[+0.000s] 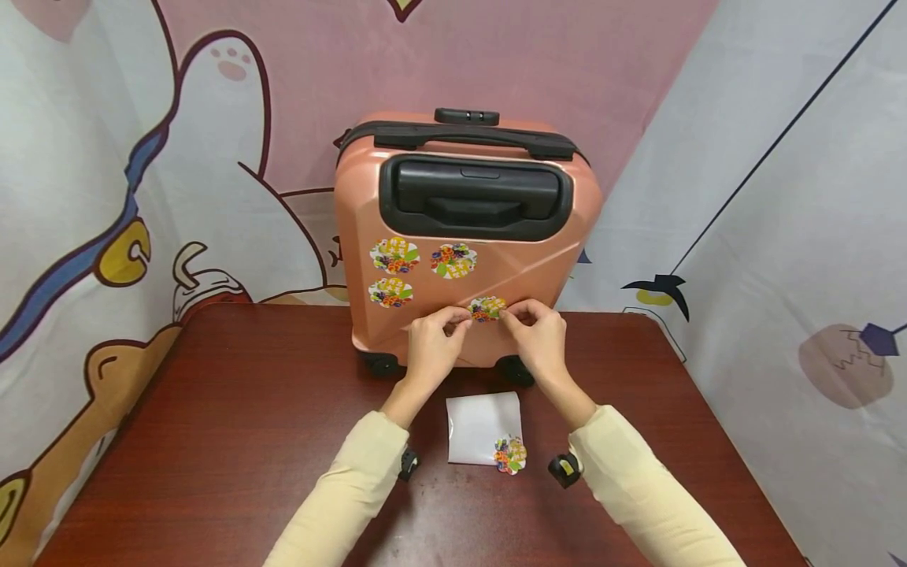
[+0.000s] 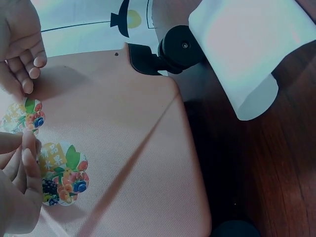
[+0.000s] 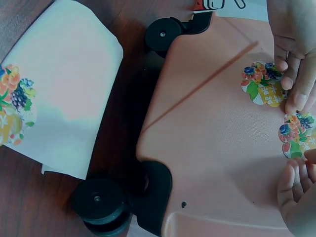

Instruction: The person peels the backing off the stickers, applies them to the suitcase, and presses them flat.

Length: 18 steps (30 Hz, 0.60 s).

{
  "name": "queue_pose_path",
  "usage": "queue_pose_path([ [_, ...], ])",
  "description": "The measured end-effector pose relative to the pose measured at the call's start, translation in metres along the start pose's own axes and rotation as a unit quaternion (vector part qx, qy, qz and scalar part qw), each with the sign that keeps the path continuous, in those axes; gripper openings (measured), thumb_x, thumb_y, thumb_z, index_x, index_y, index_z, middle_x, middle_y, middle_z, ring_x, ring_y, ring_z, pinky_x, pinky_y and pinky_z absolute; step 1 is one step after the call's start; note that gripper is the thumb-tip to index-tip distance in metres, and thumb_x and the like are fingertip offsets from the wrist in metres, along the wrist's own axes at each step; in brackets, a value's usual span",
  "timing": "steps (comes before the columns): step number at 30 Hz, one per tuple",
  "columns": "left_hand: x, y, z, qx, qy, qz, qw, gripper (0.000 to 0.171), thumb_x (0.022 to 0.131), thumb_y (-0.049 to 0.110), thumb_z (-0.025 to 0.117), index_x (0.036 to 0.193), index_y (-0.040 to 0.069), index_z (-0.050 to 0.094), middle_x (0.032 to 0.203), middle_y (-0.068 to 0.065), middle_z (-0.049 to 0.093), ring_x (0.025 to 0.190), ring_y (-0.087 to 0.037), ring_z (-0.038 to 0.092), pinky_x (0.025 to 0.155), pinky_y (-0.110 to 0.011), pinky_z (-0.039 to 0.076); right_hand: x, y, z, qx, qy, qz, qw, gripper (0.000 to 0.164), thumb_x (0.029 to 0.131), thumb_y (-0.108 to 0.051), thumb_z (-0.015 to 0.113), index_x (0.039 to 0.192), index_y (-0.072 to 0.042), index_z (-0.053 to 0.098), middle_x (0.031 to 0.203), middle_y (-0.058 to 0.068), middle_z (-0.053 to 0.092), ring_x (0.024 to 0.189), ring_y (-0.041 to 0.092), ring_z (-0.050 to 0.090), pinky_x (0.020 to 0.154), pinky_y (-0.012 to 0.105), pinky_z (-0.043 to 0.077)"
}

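A salmon-pink suitcase [image 1: 425,331] stands upright on the table, with round fruit-print stickers on its face. My left hand [image 1: 435,346] and right hand [image 1: 542,342] pinch the left and right edges of one fruit sticker [image 1: 486,309], low on the suitcase. In the left wrist view that sticker [image 2: 23,116] lies between the fingers of both hands, against the shell. The right wrist view shows it too, the sticker [image 3: 298,136] partly covered by fingers. Another stuck-on sticker [image 2: 64,173] is close to my left hand. Whether the pinched sticker is fully flat cannot be seen.
A white backing sheet [image 1: 478,425] lies on the dark red table [image 1: 248,441] in front of the suitcase, a fruit sticker [image 1: 510,454] at its corner. Black wheels [image 1: 513,370] touch the table. A printed cloth [image 1: 298,94] hangs behind.
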<state>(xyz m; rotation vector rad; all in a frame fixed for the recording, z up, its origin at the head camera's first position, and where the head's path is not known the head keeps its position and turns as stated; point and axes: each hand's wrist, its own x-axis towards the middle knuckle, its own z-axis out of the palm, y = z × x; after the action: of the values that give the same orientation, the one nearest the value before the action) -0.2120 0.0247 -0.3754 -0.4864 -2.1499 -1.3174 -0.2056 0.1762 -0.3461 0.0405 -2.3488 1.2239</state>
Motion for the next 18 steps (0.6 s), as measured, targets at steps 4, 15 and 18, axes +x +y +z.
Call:
queue_pose_path([
  [4,0.0012,-0.0004,-0.0023,-0.011,-0.011,-0.004,0.9999,0.008,0.081,0.004,0.066,0.087,0.002,0.071,0.069,-0.008,0.068,0.058,-0.015,0.062,0.050,-0.025,0.045,-0.0025,0.0032,0.0011,0.041,-0.037,0.010,0.998,0.005,0.079,-0.004,0.068,0.078,0.001,0.068,0.069,0.012,0.064,0.059,0.012,0.055,0.050,0.017,0.040],
  [15,0.0018,-0.0010,-0.0036,-0.019,-0.016,-0.002,0.9997,0.008,0.082,0.003,0.065,0.088,0.001,0.070,0.073,-0.007,0.069,0.056,-0.013,0.062,0.046,-0.020,0.042,-0.0026,0.0020,-0.0004,0.150,-0.142,-0.003,0.979,0.012,0.083,0.003,0.062,0.092,0.010,0.065,0.088,0.024,0.066,0.079,0.036,0.064,0.063,0.023,0.052],
  [18,0.0019,-0.0011,-0.0037,-0.024,-0.019,-0.002,0.9995,0.009,0.082,0.003,0.065,0.089,0.000,0.069,0.075,-0.008,0.069,0.057,-0.013,0.063,0.046,-0.020,0.043,0.0000,-0.0034,-0.0013,0.165,-0.145,-0.014,0.975,0.011,0.083,0.005,0.062,0.092,0.011,0.064,0.089,0.024,0.065,0.079,0.034,0.064,0.066,0.032,0.053],
])
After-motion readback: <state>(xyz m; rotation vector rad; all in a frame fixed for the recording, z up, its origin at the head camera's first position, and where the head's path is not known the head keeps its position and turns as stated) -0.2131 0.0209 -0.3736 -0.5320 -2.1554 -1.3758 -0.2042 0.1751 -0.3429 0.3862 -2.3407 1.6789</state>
